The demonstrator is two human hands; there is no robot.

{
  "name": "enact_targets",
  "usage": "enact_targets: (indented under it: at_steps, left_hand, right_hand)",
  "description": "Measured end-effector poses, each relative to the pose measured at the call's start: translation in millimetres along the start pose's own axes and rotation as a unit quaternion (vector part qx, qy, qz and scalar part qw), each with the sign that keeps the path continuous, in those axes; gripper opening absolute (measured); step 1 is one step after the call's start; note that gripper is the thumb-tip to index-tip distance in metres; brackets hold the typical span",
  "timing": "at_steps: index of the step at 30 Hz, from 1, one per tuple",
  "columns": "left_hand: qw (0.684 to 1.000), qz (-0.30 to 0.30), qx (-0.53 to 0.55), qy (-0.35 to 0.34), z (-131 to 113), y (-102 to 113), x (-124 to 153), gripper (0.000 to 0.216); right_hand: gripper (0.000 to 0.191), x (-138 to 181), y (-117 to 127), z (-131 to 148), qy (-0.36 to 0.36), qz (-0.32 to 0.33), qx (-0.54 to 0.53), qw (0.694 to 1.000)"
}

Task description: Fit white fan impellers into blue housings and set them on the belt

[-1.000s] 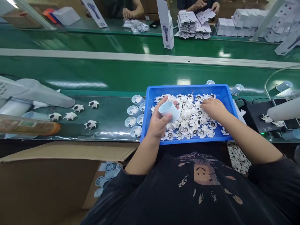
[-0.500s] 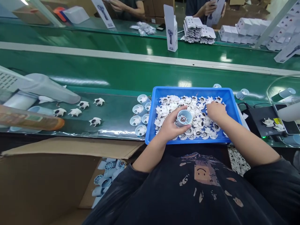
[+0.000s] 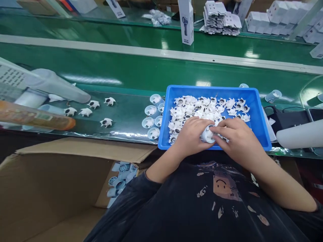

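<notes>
My left hand [image 3: 192, 136] is wrapped round a light-blue cylindrical housing [image 3: 204, 136], its mouth tilted up. Inside that mouth sits a white fan blade [image 3: 209, 133], and the thumb and fingers of my right hand [image 3: 237, 138] close on it at the rim. Both hands are over the front part of a blue tray [image 3: 214, 88], which holds a heap of loose white fan blades [image 3: 185, 109] with dark hubs. Left of the tray stand several housings [image 3: 147, 122] with white blades in them.
Several loose blades [image 3: 106, 122] lie on the green bench at left, near an orange-capped tube [image 3: 37, 116]. A cardboard box [image 3: 63, 178] with blue housings is below. To the right are a white cylinder [image 3: 300, 133] and another housing [image 3: 273, 96]. White cartons [image 3: 186, 25] stand behind.
My right hand has come from the tray's right side to the housing in my left hand. A white blade now fills the housing's mouth. The view has shifted slightly.
</notes>
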State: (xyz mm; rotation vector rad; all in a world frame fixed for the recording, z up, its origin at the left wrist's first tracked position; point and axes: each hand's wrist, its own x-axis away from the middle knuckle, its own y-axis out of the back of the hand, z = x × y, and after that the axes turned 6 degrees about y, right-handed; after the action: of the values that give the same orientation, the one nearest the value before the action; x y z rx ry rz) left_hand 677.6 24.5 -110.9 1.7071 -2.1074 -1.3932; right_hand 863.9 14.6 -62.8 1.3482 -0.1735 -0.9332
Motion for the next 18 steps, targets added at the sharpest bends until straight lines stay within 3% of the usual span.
enact_targets:
  at_steps: [2,8,18]
  left_hand:
    - [0.999,-0.024,-0.041,-0.014,-4.5,-0.6,2.5,0.028]
    - [0.992,-0.063,-0.100,-0.048,-17.4,1.8,3.3,0.025]
    - [0.991,-0.071,-0.101,-0.043,-20.6,-5.5,4.9,0.022]
  right_hand:
    - [0.014,-0.8,-1.9,0.2,0.000,0.020,0.030,0.999]
    - [0.019,1.2,5.2,-4.5,0.030,0.027,-0.059,0.997]
    - [0.006,-0.7,-9.6,-4.4,-0.010,0.023,-0.077,0.997]
